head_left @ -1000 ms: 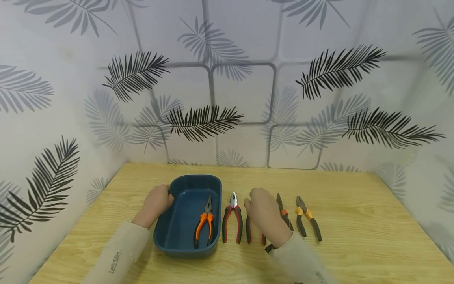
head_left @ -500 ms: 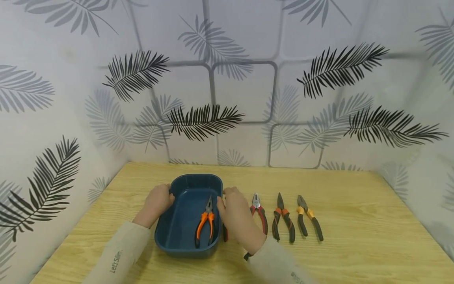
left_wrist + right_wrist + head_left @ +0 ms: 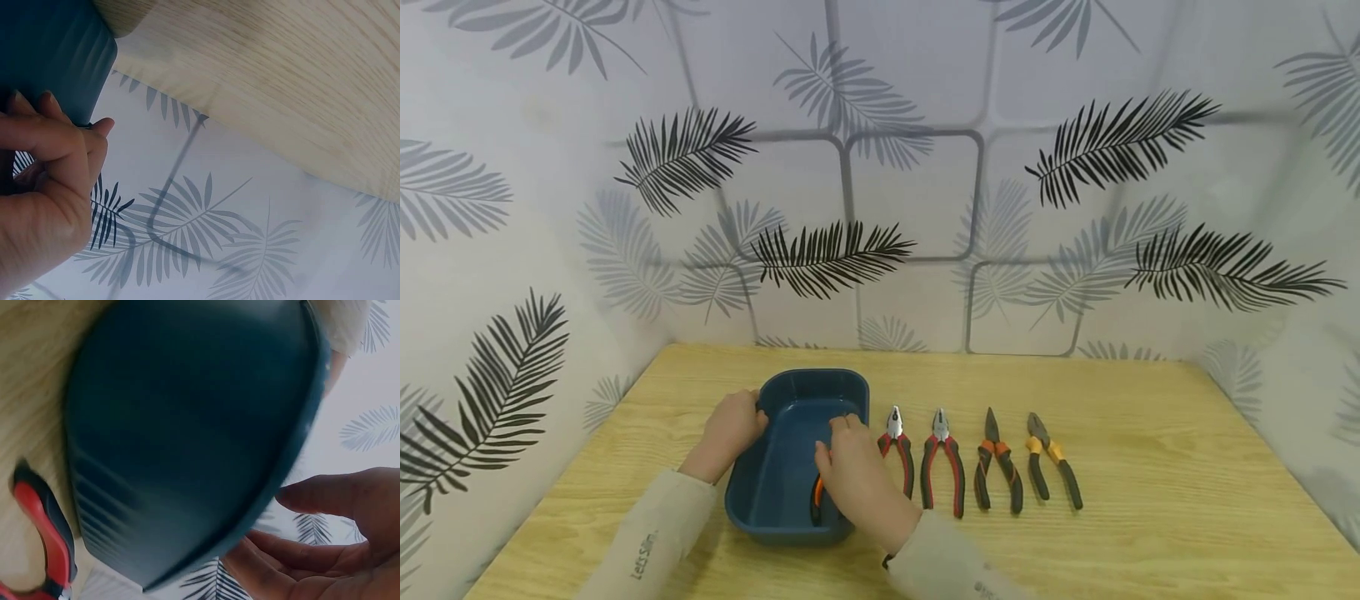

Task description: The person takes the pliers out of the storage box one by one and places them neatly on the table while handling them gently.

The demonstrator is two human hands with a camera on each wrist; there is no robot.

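Observation:
On the table a blue plastic bin holds orange-handled pliers; one handle of these pliers shows, and my right hand covers the rest. My left hand holds the bin by its left rim, with fingers curled over the edge, as the left wrist view also shows. Over the bin's right side reaches my right hand. In the right wrist view, thumb and fingers stand apart above the rim, nothing seen between them, though the rim hides some fingertips. Whether they touch the pliers is hidden.
Right of the bin, a row lies on the wooden table: red-and-black pliers, a second red-and-black pair, long-nose pliers with orange-and-black handles, and yellow-and-black pliers. A leaf-patterned wall stands behind.
My right hand has moved left, from over the second red-and-black pliers, across the bin's right rim, to over the orange-handled pliers. My left hand stays on the rim.

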